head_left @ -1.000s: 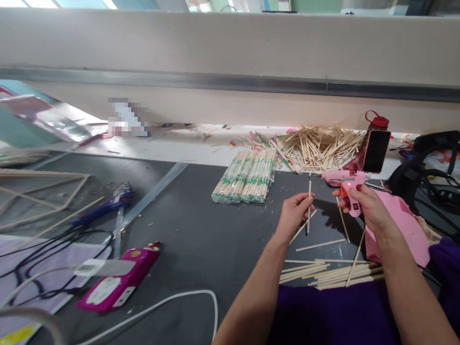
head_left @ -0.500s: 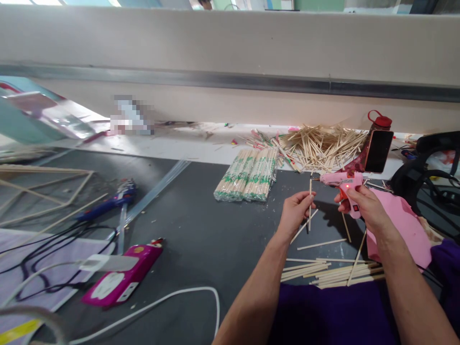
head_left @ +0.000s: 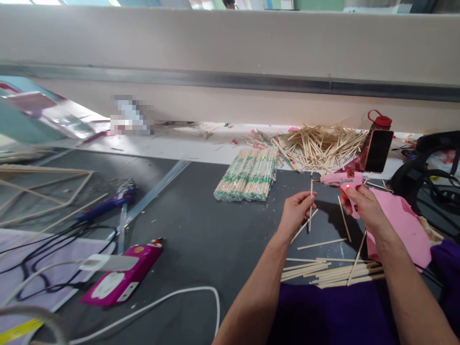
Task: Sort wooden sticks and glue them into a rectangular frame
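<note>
My left hand (head_left: pixel 298 209) pinches a thin wooden stick (head_left: pixel 311 191) and holds it upright. Wrapped round the handle of a pink hot glue gun (head_left: pixel 339 179) is my right hand (head_left: pixel 363 202); a small red light glows on the gun. The nozzle points left and is at or very close to the stick's upper part; I cannot tell whether they touch. Below my hands, loose sticks (head_left: pixel 321 244) lie on the dark table, and a bundle of sticks (head_left: pixel 345 275) is by my lap.
Wrapped chopstick packs (head_left: pixel 247 175) lie ahead, with a heap of sticks (head_left: pixel 323 143) behind. A phone (head_left: pixel 379 151) leans on a red-capped bottle (head_left: pixel 384 120). Pink cloth-like material (head_left: pixel 398 225) is at right. Leftward are a blue glue gun (head_left: pixel 111 201), clear glue sticks (head_left: pixel 158 189) and a magenta box (head_left: pixel 124 275).
My right hand has turned the glue gun slightly, and its fingers have shifted on the handle. The left hand and its stick have moved very little.
</note>
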Action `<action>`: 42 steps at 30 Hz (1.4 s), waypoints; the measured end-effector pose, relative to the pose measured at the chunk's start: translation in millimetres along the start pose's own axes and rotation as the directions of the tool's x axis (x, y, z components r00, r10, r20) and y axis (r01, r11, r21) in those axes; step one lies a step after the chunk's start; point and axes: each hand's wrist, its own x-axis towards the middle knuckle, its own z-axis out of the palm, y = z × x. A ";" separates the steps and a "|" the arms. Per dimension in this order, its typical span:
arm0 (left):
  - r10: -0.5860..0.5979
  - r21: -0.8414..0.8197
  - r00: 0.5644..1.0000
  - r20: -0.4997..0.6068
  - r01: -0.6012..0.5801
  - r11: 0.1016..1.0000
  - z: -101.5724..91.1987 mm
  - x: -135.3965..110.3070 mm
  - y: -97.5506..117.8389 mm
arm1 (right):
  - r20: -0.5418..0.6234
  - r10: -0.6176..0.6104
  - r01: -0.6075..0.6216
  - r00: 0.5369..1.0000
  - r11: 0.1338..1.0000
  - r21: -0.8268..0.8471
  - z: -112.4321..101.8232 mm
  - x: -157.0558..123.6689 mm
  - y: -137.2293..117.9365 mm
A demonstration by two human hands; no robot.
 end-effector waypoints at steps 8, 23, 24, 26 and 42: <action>-0.006 0.012 1.000 0.010 0.006 1.000 0.2 -1.1 1.1 | -0.033 -0.002 0.002 0.999 1.000 0.007 2.0 1.2 2.1; -0.003 0.021 1.000 0.007 0.003 1.000 -0.2 -0.6 0.4 | -0.057 0.010 -0.013 0.998 0.998 -0.063 2.1 1.3 5.3; -0.004 0.020 1.000 0.008 0.004 1.000 -0.2 -0.6 0.3 | -0.059 0.010 -0.013 0.998 0.998 -0.064 2.3 1.1 5.0; -0.001 0.017 1.000 0.009 0.001 1.000 -0.2 -0.4 0.2 | -0.061 0.006 -0.011 0.998 0.998 -0.068 2.4 0.8 4.5; -0.002 0.021 1.000 0.001 0.002 1.000 -0.6 0.1 -0.7 | 0.014 0.111 -0.111 0.994 0.964 0.242 -5.8 5.7 11.6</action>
